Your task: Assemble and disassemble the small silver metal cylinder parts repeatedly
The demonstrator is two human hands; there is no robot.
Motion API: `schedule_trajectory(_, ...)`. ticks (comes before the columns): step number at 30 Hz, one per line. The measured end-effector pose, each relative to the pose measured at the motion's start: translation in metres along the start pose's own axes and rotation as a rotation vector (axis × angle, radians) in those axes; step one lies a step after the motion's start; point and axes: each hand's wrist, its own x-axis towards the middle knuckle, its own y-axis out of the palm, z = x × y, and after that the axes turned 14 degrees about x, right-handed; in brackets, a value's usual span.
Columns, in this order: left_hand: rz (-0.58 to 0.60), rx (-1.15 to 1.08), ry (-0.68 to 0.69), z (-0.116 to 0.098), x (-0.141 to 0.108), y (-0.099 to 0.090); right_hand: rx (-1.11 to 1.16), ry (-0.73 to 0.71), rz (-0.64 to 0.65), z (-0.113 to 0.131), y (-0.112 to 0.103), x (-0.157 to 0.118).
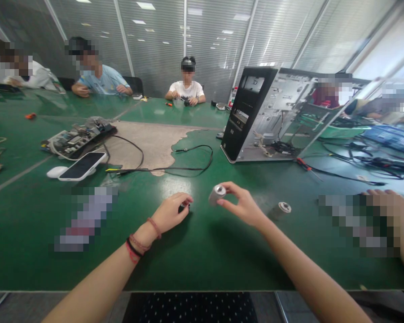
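My right hand (240, 204) grips a small silver metal cylinder (218, 194) between thumb and fingers, its round end with a dark centre tilted up; it looks like a small motor. A similar silver cylinder (283, 210) stands upright on the green table to the right of that hand. My left hand (171, 211), with bracelets at the wrist, is closed around a small black part (182, 208) mostly hidden by the fingers. Both hands are over the front part of the table, a short gap apart.
An open computer case (249, 116) stands behind my right hand. Left lie a white phone (82, 166), a circuit assembly (81, 137) and a black cable (188, 169). A screwdriver (305, 165) and cables lie right. Another person's hand (387, 211) rests at the right; several people sit around.
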Motion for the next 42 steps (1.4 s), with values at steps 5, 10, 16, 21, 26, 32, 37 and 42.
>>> schedule_trajectory(5,-0.004,0.01,0.009,0.0,0.002,-0.002,0.111,0.002,0.133,-0.018,0.052,-0.01)
schedule_trajectory(10,0.036,-0.061,0.005,-0.008,0.002,-0.007,0.118,0.039,0.082,-0.022,0.047,-0.022)
schedule_trajectory(16,0.077,-0.216,0.01,-0.018,0.001,-0.005,0.123,0.014,0.018,-0.018,0.044,-0.021)
schedule_trajectory(21,0.103,-0.268,-0.008,-0.022,0.0,-0.005,0.105,0.005,0.021,-0.016,0.051,-0.023)
schedule_trajectory(26,0.084,-0.327,-0.006,-0.025,0.0,-0.004,0.095,0.015,0.02,-0.018,0.053,-0.026)
schedule_trajectory(32,0.105,-0.312,0.019,-0.028,-0.001,-0.006,0.107,0.016,0.003,-0.021,0.056,-0.027)
schedule_trajectory(37,0.113,-0.318,0.029,-0.028,0.0,-0.007,0.1,-0.055,-0.031,-0.027,0.058,-0.03)
schedule_trajectory(42,0.132,-0.393,0.009,-0.028,0.0,-0.006,-0.019,-0.159,-0.041,-0.031,0.057,-0.033)
